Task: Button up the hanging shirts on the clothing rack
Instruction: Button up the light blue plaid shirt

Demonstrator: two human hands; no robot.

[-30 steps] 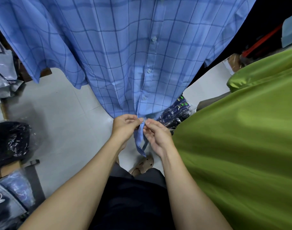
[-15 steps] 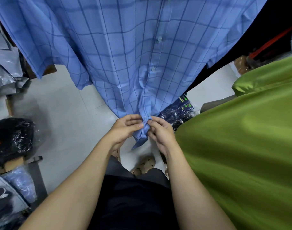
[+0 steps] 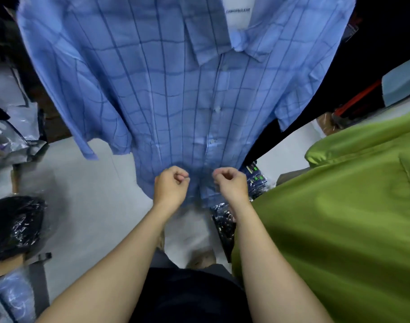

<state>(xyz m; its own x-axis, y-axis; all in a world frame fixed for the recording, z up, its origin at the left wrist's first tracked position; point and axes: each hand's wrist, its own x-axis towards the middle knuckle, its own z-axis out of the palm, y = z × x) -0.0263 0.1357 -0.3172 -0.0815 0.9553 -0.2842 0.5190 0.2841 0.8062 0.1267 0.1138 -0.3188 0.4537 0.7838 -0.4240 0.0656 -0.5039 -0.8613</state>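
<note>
Clutter around us on the pale floor.
We see a green cloth at right and plastic-wrapped dark bundles at left.

Two bare forearms, no sleeves reaching wrist or elbow, no watch, rings or bands on left hand or right hand. Short, plain nails on fingers. Dark, near-black garment over torso and lap, plain, without print. Footwear below blurred, beige.
</note>
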